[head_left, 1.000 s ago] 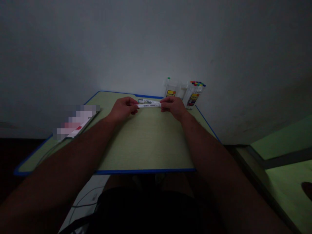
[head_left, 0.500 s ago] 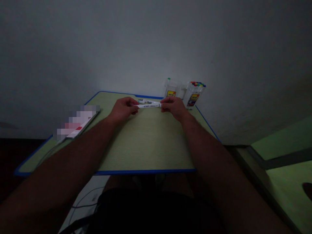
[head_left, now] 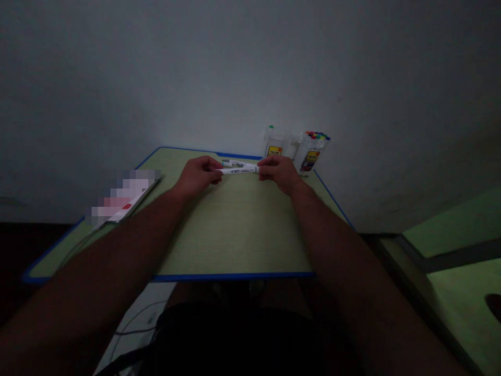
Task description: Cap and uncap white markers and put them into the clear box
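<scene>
A white marker (head_left: 238, 171) with dark print lies level between my hands, above the far part of the pale desk (head_left: 235, 224). My left hand (head_left: 199, 176) pinches its left end. My right hand (head_left: 278, 172) is closed on its right end. Just behind it, more white marker barrel (head_left: 237, 163) shows, with a teal-tipped end near my left fingertips. Behind my right hand stands a clear case (head_left: 275, 143) with a green-capped marker in it. To the right of that hand, a second clear case (head_left: 310, 154) is filled with several markers with coloured caps.
A flat device (head_left: 129, 201), partly pixelated, lies at the desk's left side with a cable running from it towards the front. The grey wall (head_left: 235, 78) rises behind the desk's blue far edge.
</scene>
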Available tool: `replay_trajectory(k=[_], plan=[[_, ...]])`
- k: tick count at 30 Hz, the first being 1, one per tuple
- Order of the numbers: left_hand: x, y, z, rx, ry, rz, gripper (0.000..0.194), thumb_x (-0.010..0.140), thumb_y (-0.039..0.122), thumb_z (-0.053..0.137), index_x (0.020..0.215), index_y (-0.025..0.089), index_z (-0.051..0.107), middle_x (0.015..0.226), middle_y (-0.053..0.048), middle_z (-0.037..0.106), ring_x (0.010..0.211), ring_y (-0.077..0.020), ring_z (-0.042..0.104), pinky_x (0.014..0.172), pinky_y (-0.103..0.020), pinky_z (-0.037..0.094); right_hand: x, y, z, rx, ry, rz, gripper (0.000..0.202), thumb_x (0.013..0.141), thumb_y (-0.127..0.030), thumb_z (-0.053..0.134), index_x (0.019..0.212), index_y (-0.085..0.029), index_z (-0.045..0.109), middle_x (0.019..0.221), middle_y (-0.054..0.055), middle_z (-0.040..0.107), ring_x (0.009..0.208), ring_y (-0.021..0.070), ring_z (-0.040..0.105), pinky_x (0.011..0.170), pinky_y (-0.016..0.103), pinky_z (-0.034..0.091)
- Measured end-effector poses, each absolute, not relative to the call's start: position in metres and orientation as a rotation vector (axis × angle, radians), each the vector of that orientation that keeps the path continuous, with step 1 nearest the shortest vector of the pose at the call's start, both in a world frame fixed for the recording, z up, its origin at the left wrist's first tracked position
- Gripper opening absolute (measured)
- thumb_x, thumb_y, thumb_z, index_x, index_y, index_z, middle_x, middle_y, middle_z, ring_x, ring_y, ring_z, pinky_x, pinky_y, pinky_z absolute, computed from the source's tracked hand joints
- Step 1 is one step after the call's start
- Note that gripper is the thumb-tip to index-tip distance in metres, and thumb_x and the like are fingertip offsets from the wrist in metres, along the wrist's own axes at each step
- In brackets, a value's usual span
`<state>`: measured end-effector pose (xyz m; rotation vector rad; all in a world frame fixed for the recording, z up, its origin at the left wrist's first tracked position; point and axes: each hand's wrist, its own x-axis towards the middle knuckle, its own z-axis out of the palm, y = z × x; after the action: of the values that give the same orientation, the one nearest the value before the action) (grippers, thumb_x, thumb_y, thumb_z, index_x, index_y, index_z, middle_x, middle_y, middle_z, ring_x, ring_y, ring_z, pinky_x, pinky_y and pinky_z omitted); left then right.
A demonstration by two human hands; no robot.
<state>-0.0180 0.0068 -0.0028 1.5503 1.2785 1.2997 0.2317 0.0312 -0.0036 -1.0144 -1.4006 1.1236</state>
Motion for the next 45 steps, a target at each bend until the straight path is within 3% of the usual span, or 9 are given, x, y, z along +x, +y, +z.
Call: replay_trajectory(k=[27,35,40,45], plan=[[-0.020,0.006,-0.004,1.630,1.250,1.276,0.015,0.065,0.022,0.077,0.076,0.016,0.069,0.060,-0.002,0.067,0.055,-0.0147,0.062,0.059,-0.029,0.051,0.233,0.032,-0.006,-0.969,-1.405,1.147,0.023,0.060,-0.020,0.084,0.074,-0.016,0.068,0.062,-0.001,0.066,0.057,0.0118,0.062,0.062,0.031,0.059],[-0.019,0.008,-0.005,1.619,1.298,1.282,0.017,0.065,0.025,0.078,0.077,0.016,0.071,0.059,-0.002,0.066,0.054,-0.0147,0.061,0.057,-0.028,0.049,0.233,0.032,-0.005,-0.975,-1.376,1.135,0.022,0.060,-0.020,0.083,0.075,-0.017,0.067,0.061,-0.003,0.065,0.049,0.0090,0.057,0.052,0.025,0.056],[-0.018,0.006,-0.002,1.646,1.347,1.266,0.015,0.067,0.027,0.075,0.079,0.017,0.073,0.058,-0.001,0.065,0.053,-0.0139,0.059,0.055,-0.027,0.045,0.234,0.031,-0.001,-0.938,-1.331,1.220,0.018,0.067,-0.018,0.079,0.078,-0.017,0.065,0.063,-0.002,0.066,0.055,0.0111,0.063,0.060,0.028,0.061],[-0.017,0.005,-0.001,1.625,1.369,1.261,0.015,0.069,0.027,0.073,0.080,0.017,0.073,0.058,-0.001,0.065,0.052,-0.0136,0.058,0.053,-0.027,0.042,0.235,0.028,0.004,-0.875,-1.265,1.321,0.017,0.072,-0.009,0.068,0.087,-0.016,0.065,0.077,0.003,0.073,0.069,0.0151,0.071,0.071,0.032,0.063]])
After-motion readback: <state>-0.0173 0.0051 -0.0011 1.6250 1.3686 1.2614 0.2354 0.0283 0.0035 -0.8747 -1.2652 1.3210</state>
